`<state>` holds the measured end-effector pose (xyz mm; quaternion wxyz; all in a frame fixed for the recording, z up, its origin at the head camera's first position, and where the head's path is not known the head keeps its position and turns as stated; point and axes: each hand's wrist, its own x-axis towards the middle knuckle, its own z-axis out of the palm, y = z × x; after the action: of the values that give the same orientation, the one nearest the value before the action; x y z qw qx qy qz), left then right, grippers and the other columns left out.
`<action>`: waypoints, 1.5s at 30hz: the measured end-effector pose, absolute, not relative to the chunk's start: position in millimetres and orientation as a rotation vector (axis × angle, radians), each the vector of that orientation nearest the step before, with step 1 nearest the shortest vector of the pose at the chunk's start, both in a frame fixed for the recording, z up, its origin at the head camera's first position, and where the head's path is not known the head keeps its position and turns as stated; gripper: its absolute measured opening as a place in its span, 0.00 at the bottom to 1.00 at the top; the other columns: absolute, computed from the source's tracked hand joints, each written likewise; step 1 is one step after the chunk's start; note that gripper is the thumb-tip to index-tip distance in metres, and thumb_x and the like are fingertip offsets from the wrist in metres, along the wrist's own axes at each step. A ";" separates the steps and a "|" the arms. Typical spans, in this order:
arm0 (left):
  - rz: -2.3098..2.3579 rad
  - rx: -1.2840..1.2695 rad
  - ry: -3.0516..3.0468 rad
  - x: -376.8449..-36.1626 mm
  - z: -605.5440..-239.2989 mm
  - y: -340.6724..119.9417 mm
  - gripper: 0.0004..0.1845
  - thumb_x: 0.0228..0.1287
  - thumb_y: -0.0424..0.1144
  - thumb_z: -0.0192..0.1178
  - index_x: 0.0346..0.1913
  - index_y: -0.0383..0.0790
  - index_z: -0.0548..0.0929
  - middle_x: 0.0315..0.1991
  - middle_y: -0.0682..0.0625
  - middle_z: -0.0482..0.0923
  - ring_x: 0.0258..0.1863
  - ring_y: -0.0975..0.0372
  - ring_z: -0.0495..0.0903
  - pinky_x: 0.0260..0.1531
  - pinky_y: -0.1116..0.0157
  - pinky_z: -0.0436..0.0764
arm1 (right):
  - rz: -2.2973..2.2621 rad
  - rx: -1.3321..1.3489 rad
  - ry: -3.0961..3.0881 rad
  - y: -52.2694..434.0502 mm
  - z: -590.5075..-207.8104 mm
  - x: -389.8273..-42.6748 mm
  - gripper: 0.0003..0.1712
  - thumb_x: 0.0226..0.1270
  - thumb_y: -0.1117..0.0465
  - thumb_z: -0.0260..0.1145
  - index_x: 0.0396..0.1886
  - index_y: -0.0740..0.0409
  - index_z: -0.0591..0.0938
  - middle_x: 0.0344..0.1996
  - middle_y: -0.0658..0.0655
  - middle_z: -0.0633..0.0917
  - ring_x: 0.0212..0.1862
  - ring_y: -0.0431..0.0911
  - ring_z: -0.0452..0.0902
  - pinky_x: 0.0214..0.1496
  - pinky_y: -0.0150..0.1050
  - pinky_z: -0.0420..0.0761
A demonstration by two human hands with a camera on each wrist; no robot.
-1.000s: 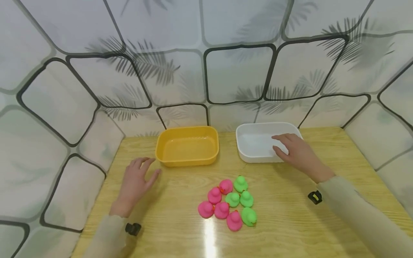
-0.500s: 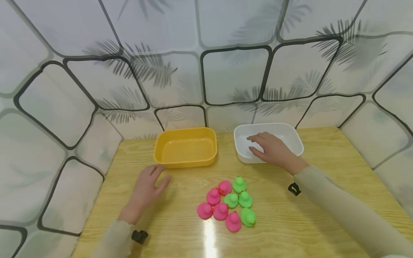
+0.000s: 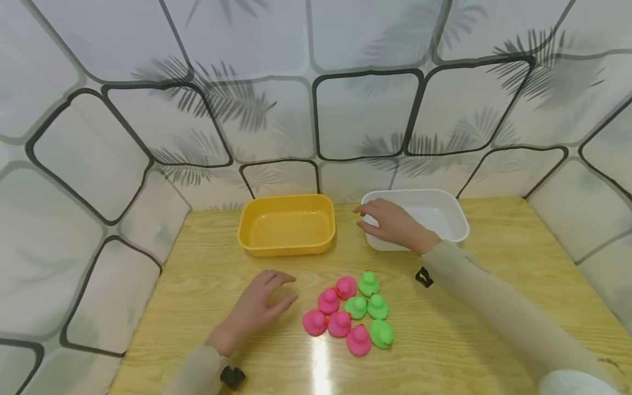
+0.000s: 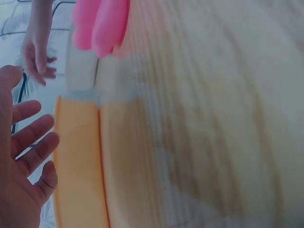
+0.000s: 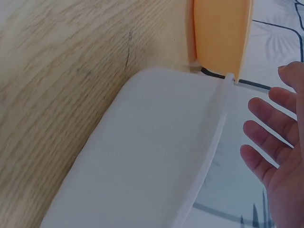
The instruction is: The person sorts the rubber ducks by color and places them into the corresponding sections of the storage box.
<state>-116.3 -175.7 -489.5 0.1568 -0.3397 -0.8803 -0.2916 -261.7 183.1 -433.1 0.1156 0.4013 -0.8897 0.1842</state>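
Resting relaxed: left hand (image 3: 261, 304) beside pink ducks (image 3: 336, 315), right hand (image 3: 395, 225) over white tub (image 3: 451, 219).

Left grip (image 3: 261, 302) flat, fingers spread, palm down; right grip (image 3: 392, 224) extended forward, fingers relaxed.

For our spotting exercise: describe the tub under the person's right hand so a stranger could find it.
On the pale wooden table, two plastic tubs stand by the back wall. It is the white rectangular tub, right of the yellow rectangular tub.

Left hand (image 3: 259, 307) neared ducks (image 3: 348, 314); right hand (image 3: 395, 225) shifted left.
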 end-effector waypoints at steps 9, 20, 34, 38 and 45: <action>-0.875 -1.042 -2.668 -105.3 -494.7 -154.2 0.21 0.68 0.53 0.70 0.56 0.43 0.86 0.51 0.54 0.83 0.53 0.60 0.81 0.56 0.56 0.82 | 0.550 1.178 -2.723 157.2 -440.2 -276.2 0.19 0.75 0.56 0.67 0.57 0.64 0.84 0.46 0.59 0.89 0.48 0.55 0.83 0.57 0.53 0.81; -0.824 -1.236 -2.614 -101.4 -502.8 -142.9 0.22 0.64 0.55 0.72 0.54 0.45 0.87 0.48 0.55 0.84 0.48 0.63 0.80 0.51 0.61 0.81 | 0.488 1.215 -2.766 138.0 -437.8 -286.0 0.22 0.76 0.56 0.67 0.62 0.66 0.83 0.56 0.64 0.87 0.61 0.59 0.81 0.75 0.59 0.67; -0.793 -1.288 -2.670 -102.4 -501.2 -141.0 0.16 0.63 0.51 0.75 0.49 0.48 0.88 0.44 0.58 0.84 0.46 0.65 0.80 0.50 0.65 0.82 | 0.435 1.197 -2.841 129.8 -441.6 -288.1 0.28 0.75 0.50 0.67 0.63 0.67 0.82 0.59 0.64 0.86 0.64 0.58 0.79 0.77 0.56 0.65; -0.788 -1.296 -2.666 -102.5 -501.2 -140.9 0.16 0.64 0.51 0.74 0.49 0.48 0.88 0.44 0.58 0.84 0.46 0.65 0.80 0.50 0.65 0.82 | 0.425 1.165 -2.858 128.5 -441.7 -288.0 0.28 0.75 0.50 0.67 0.63 0.66 0.82 0.59 0.64 0.85 0.64 0.59 0.79 0.77 0.57 0.64; -0.747 -1.310 -2.628 -101.5 -499.9 -143.8 0.15 0.64 0.49 0.74 0.48 0.47 0.88 0.43 0.58 0.84 0.45 0.65 0.81 0.49 0.66 0.82 | 0.431 1.140 -2.856 126.6 -444.9 -289.4 0.27 0.75 0.50 0.67 0.63 0.65 0.83 0.59 0.63 0.86 0.64 0.59 0.78 0.77 0.57 0.63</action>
<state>-101.5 -143.8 -499.9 0.0559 -0.4317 -0.8660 -0.2460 -289.4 126.6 -444.9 0.0182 0.3670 -0.9196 0.1388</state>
